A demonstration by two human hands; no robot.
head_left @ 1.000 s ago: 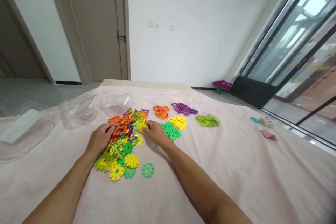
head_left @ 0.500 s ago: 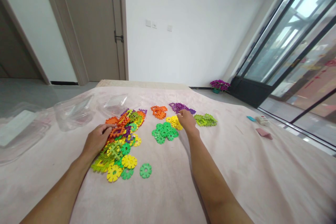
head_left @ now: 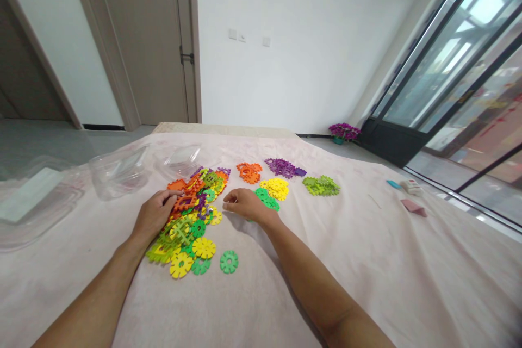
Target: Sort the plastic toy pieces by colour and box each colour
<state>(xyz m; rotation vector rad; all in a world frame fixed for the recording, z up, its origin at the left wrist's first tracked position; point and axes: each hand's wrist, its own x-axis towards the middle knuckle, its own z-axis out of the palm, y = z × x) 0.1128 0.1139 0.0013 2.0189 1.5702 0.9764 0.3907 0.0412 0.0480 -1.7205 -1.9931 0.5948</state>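
Note:
My left hand rests against the left side of a mixed heap of plastic building pieces, its outstretched fingers lying on the orange square pieces. Above the cloth, just right of that heap, is my right hand, with loosely bent fingers apart and nothing visible in them. It partly covers a group of green notched discs. Behind it lie yellow discs, orange pieces and purple pieces. Lime-green pieces form another group to the right. One green disc lies alone near me.
Clear plastic containers stand on the left of the cloth-covered table. At the right are a pink cloth-like piece, a small white box and a blue item. Purple flowers stand beyond the table.
My right hand has moved left and nearer from the yellow discs, uncovering them and the purple pieces. My left hand stays at the heap. The view has shifted slightly.

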